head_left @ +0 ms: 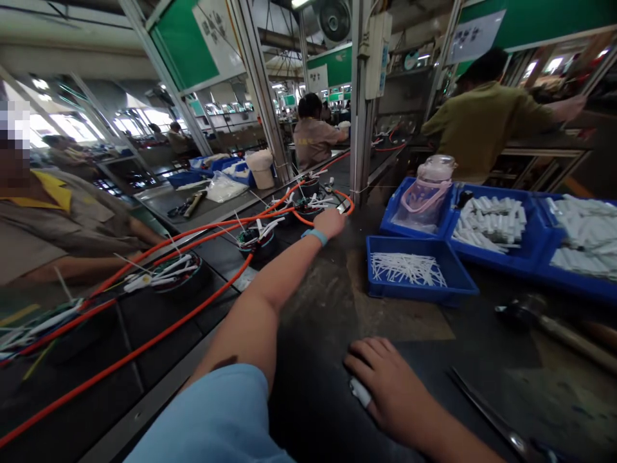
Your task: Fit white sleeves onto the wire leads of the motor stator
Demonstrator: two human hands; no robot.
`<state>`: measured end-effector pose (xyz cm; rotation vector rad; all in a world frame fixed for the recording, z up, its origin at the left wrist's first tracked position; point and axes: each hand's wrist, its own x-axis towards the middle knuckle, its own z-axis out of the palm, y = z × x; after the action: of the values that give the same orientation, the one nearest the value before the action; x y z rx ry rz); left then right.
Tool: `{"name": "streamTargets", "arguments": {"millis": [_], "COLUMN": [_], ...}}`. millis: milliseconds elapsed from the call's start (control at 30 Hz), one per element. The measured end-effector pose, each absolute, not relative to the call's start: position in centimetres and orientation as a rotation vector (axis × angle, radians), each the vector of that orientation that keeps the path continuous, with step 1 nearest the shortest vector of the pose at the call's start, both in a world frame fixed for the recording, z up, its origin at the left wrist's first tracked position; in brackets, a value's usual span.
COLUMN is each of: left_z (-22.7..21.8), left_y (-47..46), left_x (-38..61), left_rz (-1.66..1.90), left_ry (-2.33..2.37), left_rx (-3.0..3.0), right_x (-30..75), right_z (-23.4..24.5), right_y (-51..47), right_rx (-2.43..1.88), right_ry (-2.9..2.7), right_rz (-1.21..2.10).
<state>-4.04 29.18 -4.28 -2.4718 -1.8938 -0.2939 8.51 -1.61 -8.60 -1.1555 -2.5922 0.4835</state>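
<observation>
My left hand [330, 222] is stretched far out to the conveyor, its fingers closed by a round black part with white wires [313, 204] and an orange cable [216, 231]; what it grips is hidden. A blue band circles that wrist. My right hand [385, 381] rests palm-down on the dark bench near me, fingers curled over a small white piece [360, 392].
Several round wired parts [164, 270] ride the conveyor at left. Blue bins hold thin white strips [407, 269] and white tubes [491, 222], with a pink-capped jar [429, 190] behind. A hammer [549, 321] and metal tool [486, 411] lie at right. Other people work around.
</observation>
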Motion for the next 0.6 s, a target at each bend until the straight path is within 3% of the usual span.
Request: {"name": "streamTargets", "arguments": {"millis": [233, 600], "left_z": [-5.9, -3.5], "left_y": [25.7, 26.9], "left_x": [-8.7, -20.8], "left_rz": [-0.525, -0.279], "left_ry": [-1.768, -1.901], "left_rx": [-2.375, -2.043], "right_x": [8.9, 9.4], "right_z": [-8.7, -8.7], "right_y": [-2.2, -2.6], "right_rx": [-1.131, -1.107], "right_ry": [-2.565, -2.538], "right_rz": [0.489, 0.485]}}
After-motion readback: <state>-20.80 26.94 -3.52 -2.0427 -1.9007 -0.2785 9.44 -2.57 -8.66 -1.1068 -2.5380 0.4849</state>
